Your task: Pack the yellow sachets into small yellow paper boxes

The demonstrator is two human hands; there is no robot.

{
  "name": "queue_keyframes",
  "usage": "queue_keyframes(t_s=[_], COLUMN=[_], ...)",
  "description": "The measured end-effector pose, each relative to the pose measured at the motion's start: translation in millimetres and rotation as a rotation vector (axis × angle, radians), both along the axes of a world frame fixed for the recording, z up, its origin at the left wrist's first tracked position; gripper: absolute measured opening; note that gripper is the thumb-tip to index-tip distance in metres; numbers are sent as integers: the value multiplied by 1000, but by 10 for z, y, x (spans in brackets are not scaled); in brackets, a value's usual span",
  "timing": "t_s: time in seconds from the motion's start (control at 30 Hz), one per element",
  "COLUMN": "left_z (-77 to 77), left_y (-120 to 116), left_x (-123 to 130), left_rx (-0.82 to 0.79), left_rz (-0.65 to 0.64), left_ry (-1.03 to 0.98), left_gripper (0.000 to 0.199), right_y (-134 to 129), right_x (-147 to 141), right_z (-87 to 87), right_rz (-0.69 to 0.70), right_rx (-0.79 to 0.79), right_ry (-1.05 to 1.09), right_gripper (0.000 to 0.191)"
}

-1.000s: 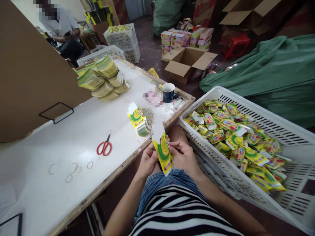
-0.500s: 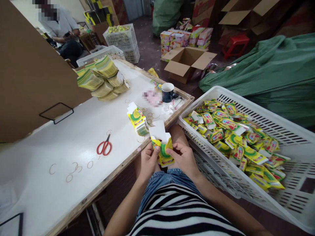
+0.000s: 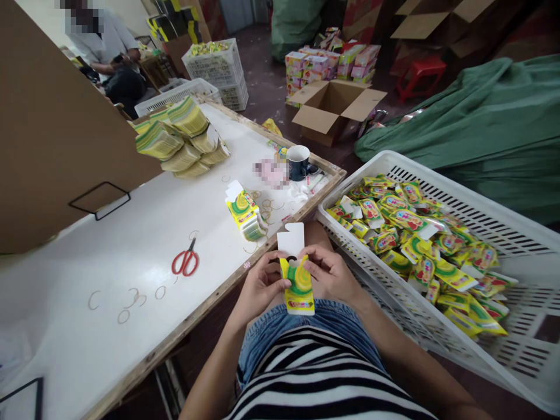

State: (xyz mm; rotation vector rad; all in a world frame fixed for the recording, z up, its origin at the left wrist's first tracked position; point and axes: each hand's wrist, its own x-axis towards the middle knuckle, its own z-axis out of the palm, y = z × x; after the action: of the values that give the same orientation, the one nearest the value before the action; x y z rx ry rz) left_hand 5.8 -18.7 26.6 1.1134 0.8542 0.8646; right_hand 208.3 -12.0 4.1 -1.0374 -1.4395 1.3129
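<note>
Carton [image 3: 298, 279] held by two hands above the lap

One yellow-and-green carton is above the person's lap, just off the near edge of the one white table [image 3: 109, 251]. Its white flap stands open at the far end. Left hand [image 3: 263, 283]: thumb and fingers narrowed on the left edge of the carton. Right hand [image 3: 333, 273]: fingers pinching its upper right edge.

On the table: one short carton stack [image 3: 245, 211] beyond the hands; one pair of red-handled scissors [image 3: 191, 251] to the left; one dark mug [image 3: 298, 168] near the right corner; five rubber bands [image 3: 118, 318] in the left group. The far pile of carton bundles [image 3: 188, 116] appears to number at least six, overlap preventing a firm count. To the right, one white basket [image 3: 531, 303] contains dozens of loose cartons [image 3: 422, 248].
</note>
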Motion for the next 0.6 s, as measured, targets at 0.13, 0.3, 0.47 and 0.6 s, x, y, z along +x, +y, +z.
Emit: queue_keyframes(t_s=[0.13, 0.3, 0.47, 0.6], left_z=[-29, -95, -148, -141], left_y=[-17, -6, 3, -18], left_x=[49, 85, 88, 148], left_rx=[5, 33, 91, 88], left_rz=[11, -6, 158, 140], left_ry=[-6, 36, 219, 207], left_gripper=[56, 59, 45, 48], right_y=[31, 40, 53, 53], right_x=[-1, -13, 83, 49], right_z=[18, -29, 11, 8], right_rz=[-45, -145, -91, -20], right_rx=[74, 58, 136, -12], right_ry=[-40, 17, -117, -189], right_gripper=[26, 33, 40, 40])
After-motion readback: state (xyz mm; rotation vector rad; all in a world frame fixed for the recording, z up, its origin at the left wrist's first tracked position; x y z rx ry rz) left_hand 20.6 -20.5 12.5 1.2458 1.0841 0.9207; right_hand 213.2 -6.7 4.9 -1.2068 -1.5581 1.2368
